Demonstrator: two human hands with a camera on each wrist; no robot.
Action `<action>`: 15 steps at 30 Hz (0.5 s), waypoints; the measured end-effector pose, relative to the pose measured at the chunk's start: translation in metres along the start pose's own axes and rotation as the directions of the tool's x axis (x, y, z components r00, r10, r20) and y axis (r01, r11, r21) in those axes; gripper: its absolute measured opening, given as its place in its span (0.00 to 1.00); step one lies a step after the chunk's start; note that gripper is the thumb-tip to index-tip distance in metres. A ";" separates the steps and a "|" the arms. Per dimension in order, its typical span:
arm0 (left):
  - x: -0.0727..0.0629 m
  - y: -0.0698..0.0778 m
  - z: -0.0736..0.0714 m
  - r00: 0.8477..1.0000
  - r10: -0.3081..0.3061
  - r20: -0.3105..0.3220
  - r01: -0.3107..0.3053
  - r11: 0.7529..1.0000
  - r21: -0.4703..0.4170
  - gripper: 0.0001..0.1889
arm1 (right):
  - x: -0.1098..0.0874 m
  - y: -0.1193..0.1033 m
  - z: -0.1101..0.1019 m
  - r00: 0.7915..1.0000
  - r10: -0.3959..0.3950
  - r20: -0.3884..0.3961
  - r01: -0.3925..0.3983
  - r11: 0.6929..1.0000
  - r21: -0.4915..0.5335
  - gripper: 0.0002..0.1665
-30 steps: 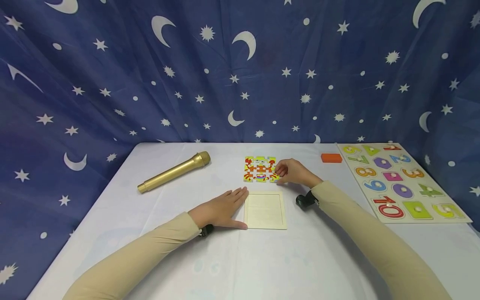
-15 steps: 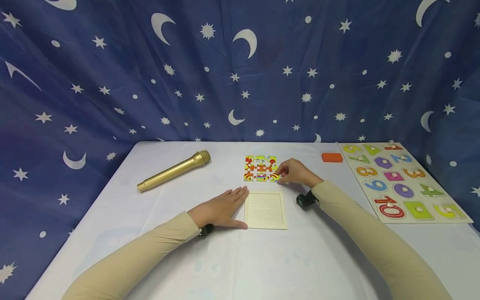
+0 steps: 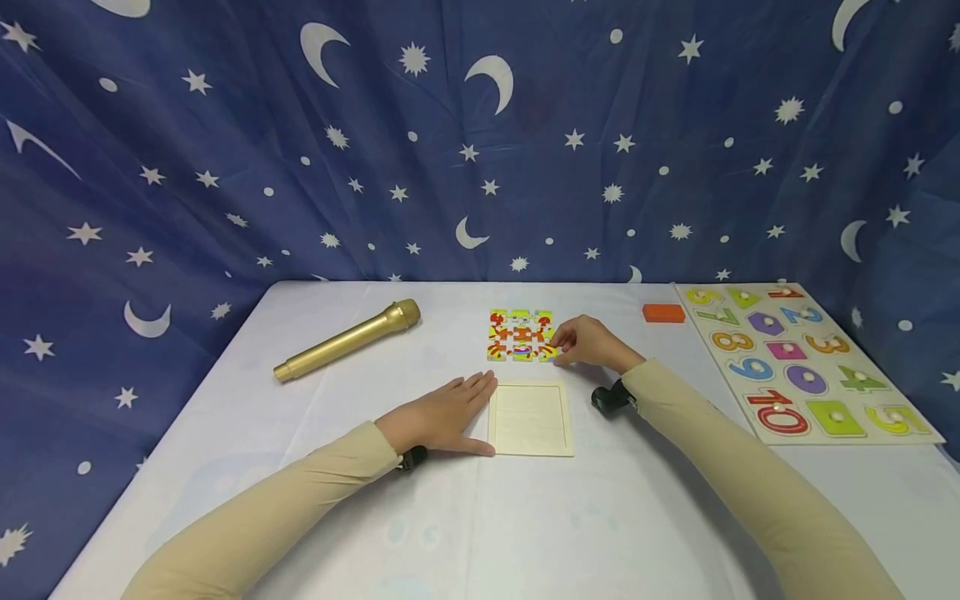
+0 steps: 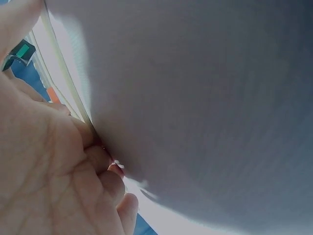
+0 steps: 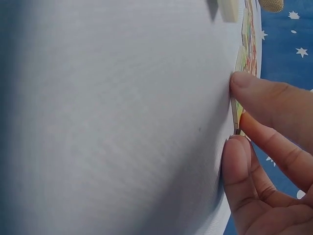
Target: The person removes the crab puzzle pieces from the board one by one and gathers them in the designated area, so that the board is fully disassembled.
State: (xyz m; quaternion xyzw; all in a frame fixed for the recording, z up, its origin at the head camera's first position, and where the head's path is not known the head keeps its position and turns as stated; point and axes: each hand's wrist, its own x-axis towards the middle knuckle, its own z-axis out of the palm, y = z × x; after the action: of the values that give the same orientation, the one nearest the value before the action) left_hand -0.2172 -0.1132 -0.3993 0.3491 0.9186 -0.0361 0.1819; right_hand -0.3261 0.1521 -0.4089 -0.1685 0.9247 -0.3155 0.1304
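Note:
My left hand point(image 3: 441, 417) lies with fingers spread along the left edge of a pale wooden puzzle tray point(image 3: 529, 420), its thumb at the near left corner and fingertips at the far left corner. In the left wrist view the fingers point(image 4: 110, 183) meet the tray's thin edge. Beyond the tray lies a square jigsaw of several red, orange and yellow pieces point(image 3: 521, 335), with narrow gaps between some. My right hand point(image 3: 588, 343) pinches the near right corner puzzle piece point(image 5: 238, 105) with thumb and index finger; its other fingers are curled.
A gold microphone point(image 3: 348, 342) lies at the back left. An orange block point(image 3: 663, 313) is at the back right, left of a board of number and shape pieces point(image 3: 806, 375). A blue curtain point(image 3: 480, 167) with moons and stars hangs behind the white-covered table point(image 3: 517, 525).

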 end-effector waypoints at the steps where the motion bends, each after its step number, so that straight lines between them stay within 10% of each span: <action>1: 0.000 0.000 0.000 1.000 0.001 0.000 -0.001 1.000 -0.001 0.53 | 0.000 0.000 0.000 1.000 -0.002 0.000 0.002 1.000 0.000 0.14; 15: 0.000 -0.005 -0.002 1.000 0.016 -0.004 -0.016 1.000 -0.008 0.53 | -0.007 -0.002 -0.005 0.999 -0.034 -0.026 0.036 0.995 0.089 0.16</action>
State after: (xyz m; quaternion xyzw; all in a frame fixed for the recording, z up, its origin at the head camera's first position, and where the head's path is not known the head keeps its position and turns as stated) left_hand -0.2212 -0.1165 -0.3981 0.3557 0.9163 -0.0302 0.1816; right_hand -0.3211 0.1558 -0.4033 -0.1748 0.9081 -0.3607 0.1210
